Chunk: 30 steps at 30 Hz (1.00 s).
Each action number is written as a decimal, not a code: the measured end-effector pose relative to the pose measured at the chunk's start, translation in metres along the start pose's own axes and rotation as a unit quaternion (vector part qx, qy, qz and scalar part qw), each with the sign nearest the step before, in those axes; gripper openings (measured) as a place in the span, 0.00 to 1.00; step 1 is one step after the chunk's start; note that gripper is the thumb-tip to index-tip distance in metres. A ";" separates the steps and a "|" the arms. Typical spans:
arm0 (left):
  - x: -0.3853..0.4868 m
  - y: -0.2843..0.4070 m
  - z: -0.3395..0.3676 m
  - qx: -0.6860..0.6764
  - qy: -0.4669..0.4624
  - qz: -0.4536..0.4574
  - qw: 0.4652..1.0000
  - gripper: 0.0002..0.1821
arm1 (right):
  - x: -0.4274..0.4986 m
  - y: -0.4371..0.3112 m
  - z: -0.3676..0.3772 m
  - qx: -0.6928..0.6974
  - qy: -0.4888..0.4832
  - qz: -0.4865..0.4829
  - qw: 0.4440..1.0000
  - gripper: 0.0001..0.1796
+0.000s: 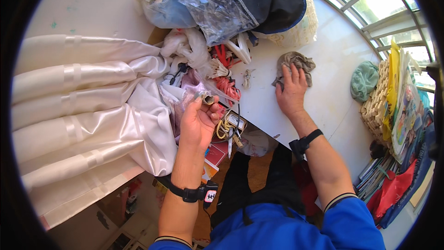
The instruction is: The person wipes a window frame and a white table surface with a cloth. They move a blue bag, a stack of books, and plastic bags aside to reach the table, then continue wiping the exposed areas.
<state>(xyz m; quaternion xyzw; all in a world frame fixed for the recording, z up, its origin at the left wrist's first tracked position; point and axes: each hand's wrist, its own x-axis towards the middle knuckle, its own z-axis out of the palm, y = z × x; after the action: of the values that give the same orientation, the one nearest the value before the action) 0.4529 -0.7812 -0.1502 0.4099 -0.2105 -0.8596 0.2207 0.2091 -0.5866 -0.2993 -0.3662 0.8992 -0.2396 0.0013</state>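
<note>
My right hand (292, 88) lies palm down on a crumpled grey-brown cloth (297, 59), pressing it to a white tabletop (263, 111). Between the thumb and fingers of my left hand (199, 121) is a small hollow tube-like piece (208, 99), its open end facing up; what it is made of I cannot tell. Just beyond that hand lie a feather shuttlecock (219, 69) and a tangle of red plastic ribbon (227, 88). A small tied bundle of pale string (247, 78) rests on the white surface between my hands.
Satin curtain fabric (86, 100) spreads over the left side. Stuffed plastic bags (222, 7) and a black cover (270, 0) crowd the back. Along the right stand a green bag (364, 80), a woven basket (376, 102) and books (371, 177). An open drawer (237, 119) holds yellow cord and pens.
</note>
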 end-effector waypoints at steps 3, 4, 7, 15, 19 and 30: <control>-0.017 -0.005 0.002 0.019 0.014 0.011 1.000 0.14 | -0.016 -0.027 0.014 0.007 -0.040 -0.015 0.999 0.40; -0.021 -0.007 0.003 0.024 0.004 0.011 1.000 0.13 | -0.017 -0.035 0.015 0.008 -0.034 -0.020 0.999 0.40; -0.031 -0.013 0.005 0.053 0.017 0.019 0.998 0.15 | -0.009 -0.050 0.003 0.001 -0.037 -0.012 0.999 0.39; -0.044 -0.021 0.006 0.088 0.011 -0.004 0.996 0.17 | 0.008 -0.080 -0.005 0.058 -0.106 -0.143 0.982 0.32; -0.054 -0.026 0.004 0.106 0.006 0.009 0.994 0.18 | 0.021 -0.084 0.014 0.063 -0.085 -0.165 0.981 0.25; -0.079 -0.008 0.004 0.096 0.014 0.042 0.994 0.24 | 0.040 -0.161 -0.072 0.194 0.039 -0.218 0.956 0.20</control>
<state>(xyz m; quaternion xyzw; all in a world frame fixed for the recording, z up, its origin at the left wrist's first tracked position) 0.4932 -0.7302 -0.1040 0.4317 -0.3059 -0.8197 0.2195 0.2732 -0.6815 -0.1589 -0.5360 0.7330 -0.4184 -0.0151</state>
